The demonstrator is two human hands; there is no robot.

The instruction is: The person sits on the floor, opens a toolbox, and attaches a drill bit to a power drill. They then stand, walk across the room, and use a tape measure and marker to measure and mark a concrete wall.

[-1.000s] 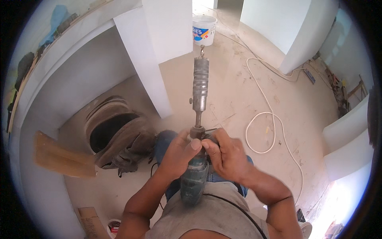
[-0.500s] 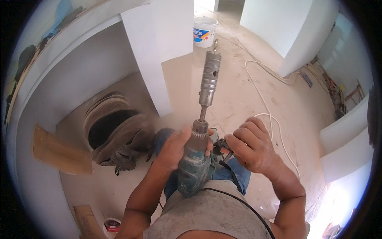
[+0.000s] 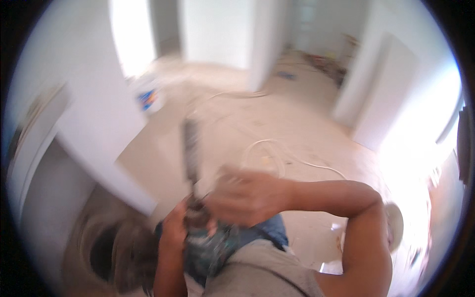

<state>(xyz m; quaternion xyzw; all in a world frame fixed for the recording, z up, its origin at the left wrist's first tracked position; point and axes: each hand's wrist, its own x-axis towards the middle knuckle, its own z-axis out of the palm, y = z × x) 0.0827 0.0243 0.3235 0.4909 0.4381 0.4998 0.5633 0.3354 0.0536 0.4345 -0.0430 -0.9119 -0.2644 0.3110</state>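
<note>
A power drill (image 3: 210, 252) with a dark greenish body points away from me, and a long grey cylindrical core bit (image 3: 191, 148) is fitted in its chuck. My left hand (image 3: 177, 222) is wrapped round the drill just behind the chuck (image 3: 198, 213), thumb on one side and fingertips on the other. Beside the chuck, on its right, is my right hand (image 3: 247, 195), with its forearm bent across in front of me. Motion smears its fingers, so I cannot make out whether they hold anything. The drill's rear end lies close against my shirt.
A white bucket (image 3: 154, 101) with a coloured label stands on the dusty floor at the far left. Pale cable (image 3: 267, 143) loops across the floor ahead. A dark bag (image 3: 118, 247) sits at the lower left by a white wall panel. Clutter (image 3: 326, 67) lies far right.
My view has swung to the right and up, with the drill now further left and lower in it. My right hand has moved in close to the chuck, away from the dark fitting it was on.
</note>
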